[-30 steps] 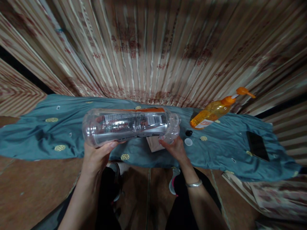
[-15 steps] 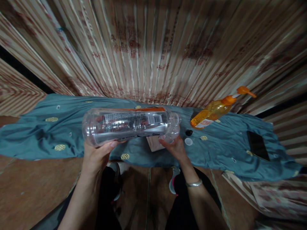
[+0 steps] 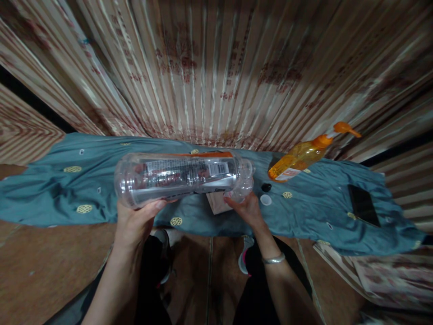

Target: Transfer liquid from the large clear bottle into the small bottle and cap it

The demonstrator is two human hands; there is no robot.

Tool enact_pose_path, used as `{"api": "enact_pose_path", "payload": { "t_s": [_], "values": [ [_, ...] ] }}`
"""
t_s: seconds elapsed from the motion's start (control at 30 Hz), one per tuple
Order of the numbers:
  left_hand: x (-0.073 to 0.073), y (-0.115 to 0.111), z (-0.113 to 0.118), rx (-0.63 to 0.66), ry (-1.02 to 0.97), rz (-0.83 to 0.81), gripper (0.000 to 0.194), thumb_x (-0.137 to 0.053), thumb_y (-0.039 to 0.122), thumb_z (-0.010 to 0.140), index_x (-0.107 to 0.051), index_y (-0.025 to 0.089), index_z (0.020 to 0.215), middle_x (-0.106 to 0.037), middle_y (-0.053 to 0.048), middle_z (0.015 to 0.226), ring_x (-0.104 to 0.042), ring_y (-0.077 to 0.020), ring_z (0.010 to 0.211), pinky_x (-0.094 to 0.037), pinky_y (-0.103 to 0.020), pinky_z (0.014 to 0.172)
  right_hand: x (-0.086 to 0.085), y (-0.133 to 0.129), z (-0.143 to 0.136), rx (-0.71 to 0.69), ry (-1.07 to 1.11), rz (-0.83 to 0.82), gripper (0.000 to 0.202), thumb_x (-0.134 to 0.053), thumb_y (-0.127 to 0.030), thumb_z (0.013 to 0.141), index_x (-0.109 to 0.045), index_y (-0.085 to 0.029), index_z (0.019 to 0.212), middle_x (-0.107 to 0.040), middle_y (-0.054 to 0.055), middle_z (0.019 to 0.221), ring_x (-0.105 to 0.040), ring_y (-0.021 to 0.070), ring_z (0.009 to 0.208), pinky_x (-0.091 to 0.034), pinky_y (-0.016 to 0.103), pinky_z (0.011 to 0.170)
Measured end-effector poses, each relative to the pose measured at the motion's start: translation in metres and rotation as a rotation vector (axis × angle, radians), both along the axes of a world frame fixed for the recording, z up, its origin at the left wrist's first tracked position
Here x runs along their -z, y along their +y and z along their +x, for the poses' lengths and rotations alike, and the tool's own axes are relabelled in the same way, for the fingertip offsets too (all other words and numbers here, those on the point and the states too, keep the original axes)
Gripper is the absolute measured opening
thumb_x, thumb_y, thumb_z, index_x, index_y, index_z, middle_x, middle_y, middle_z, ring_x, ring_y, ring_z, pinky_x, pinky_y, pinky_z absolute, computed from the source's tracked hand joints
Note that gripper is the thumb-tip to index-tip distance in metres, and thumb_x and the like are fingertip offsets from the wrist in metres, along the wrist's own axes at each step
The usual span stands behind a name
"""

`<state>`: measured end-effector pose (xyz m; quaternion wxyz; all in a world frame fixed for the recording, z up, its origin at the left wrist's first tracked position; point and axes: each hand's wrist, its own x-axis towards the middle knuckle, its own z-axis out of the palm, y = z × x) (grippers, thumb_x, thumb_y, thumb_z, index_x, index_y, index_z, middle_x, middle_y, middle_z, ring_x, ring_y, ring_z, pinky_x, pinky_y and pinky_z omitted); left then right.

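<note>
A large clear plastic bottle (image 3: pixel 179 176) with a printed label lies sideways in the air, its neck to the right. My left hand (image 3: pixel 137 221) grips its base end from below, thumb along the near side. At the neck end, my right hand (image 3: pixel 246 207) holds a small clear plastic piece (image 3: pixel 242 187) close against the bottle's mouth; whether the two touch is unclear. A black cap (image 3: pixel 266 187) and a white round cap (image 3: pixel 265 200) lie on the cloth just right of that hand.
An orange pump bottle (image 3: pixel 297 158) stands at the back right of the teal cloth (image 3: pixel 111 180). A dark flat phone-like object (image 3: pixel 364 205) lies farther right. Beneath the big bottle is a folded beige cloth (image 3: pixel 219 203). Behind hangs a striped curtain (image 3: pixel 209 81).
The bottle's base and my left hand have shifted very slightly left. My right hand looks nearly unchanged.
</note>
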<state>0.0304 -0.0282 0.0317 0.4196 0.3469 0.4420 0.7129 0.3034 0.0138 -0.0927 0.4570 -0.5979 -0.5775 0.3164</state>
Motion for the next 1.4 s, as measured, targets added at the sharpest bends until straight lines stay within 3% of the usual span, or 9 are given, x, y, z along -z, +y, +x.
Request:
{"api": "enact_pose_path", "payload": {
  "t_s": [0.17, 0.53, 0.67, 0.9, 1.1, 1.4],
  "values": [
    [0.0018, 0.0006, -0.0013, 0.0, 0.02, 0.022, 0.104, -0.112, 0.037, 0.041, -0.076, 0.02, 0.137, -0.086, -0.006, 0.077, -0.08, -0.0236, 0.057, -0.071, -0.031, 0.062, 0.0018, 0.0003, 0.0002, -0.011, -0.009, 0.002, 0.076, -0.087, -0.055, 0.074, -0.07, -0.019, 0.139, -0.086, 0.015, 0.118, -0.084, 0.037, 0.106, -0.069, 0.053, 0.095],
    [-0.0004, 0.0, -0.0004, -0.004, 0.033, 0.003, 0.107, -0.113, 0.039, 0.039, -0.075, 0.02, 0.137, -0.085, -0.005, 0.075, -0.079, -0.0225, 0.056, -0.071, -0.029, 0.062, 0.0021, 0.0008, -0.0001, -0.002, -0.005, 0.02, 0.079, -0.089, -0.055, 0.073, -0.07, -0.017, 0.14, -0.085, 0.017, 0.124, -0.083, 0.0383, 0.113, -0.068, 0.056, 0.101],
    [0.0004, -0.0005, -0.0004, 0.009, 0.049, 0.021, 0.107, -0.112, 0.041, 0.042, -0.074, 0.02, 0.139, -0.086, -0.006, 0.077, -0.081, -0.0242, 0.058, -0.071, -0.031, 0.064, 0.0022, 0.0003, 0.0002, 0.002, 0.003, -0.001, 0.078, -0.09, -0.055, 0.072, -0.071, -0.016, 0.137, -0.086, 0.017, 0.12, -0.083, 0.0416, 0.108, -0.069, 0.062, 0.099],
    [-0.0007, -0.0007, 0.0003, 0.004, 0.067, 0.035, 0.11, -0.112, 0.044, 0.043, -0.073, 0.021, 0.142, -0.084, -0.004, 0.073, -0.078, -0.0246, 0.053, -0.071, -0.032, 0.06, 0.0008, -0.0003, -0.0002, 0.0, 0.023, -0.005, 0.078, -0.088, -0.057, 0.072, -0.071, -0.017, 0.137, -0.086, 0.016, 0.116, -0.084, 0.0412, 0.105, -0.07, 0.06, 0.096],
    [-0.0002, -0.0014, 0.0003, 0.007, 0.052, 0.027, 0.102, -0.112, 0.041, 0.044, -0.075, 0.022, 0.137, -0.085, -0.004, 0.075, -0.079, -0.0235, 0.053, -0.071, -0.031, 0.06, -0.0015, 0.0003, -0.0001, 0.001, 0.011, 0.01, 0.082, -0.089, -0.061, 0.071, -0.069, -0.016, 0.137, -0.086, 0.018, 0.122, -0.083, 0.0396, 0.111, -0.069, 0.056, 0.098],
    [-0.0007, -0.0007, 0.0005, 0.007, 0.02, 0.028, 0.1, -0.113, 0.037, 0.04, -0.077, 0.019, 0.132, -0.086, -0.005, 0.076, -0.079, -0.0244, 0.053, -0.071, -0.032, 0.059, 0.0028, 0.0005, 0.0005, 0.006, -0.007, 0.007, 0.077, -0.09, -0.058, 0.072, -0.07, -0.018, 0.135, -0.087, 0.015, 0.113, -0.084, 0.0381, 0.103, -0.07, 0.054, 0.09]
  ]
}}
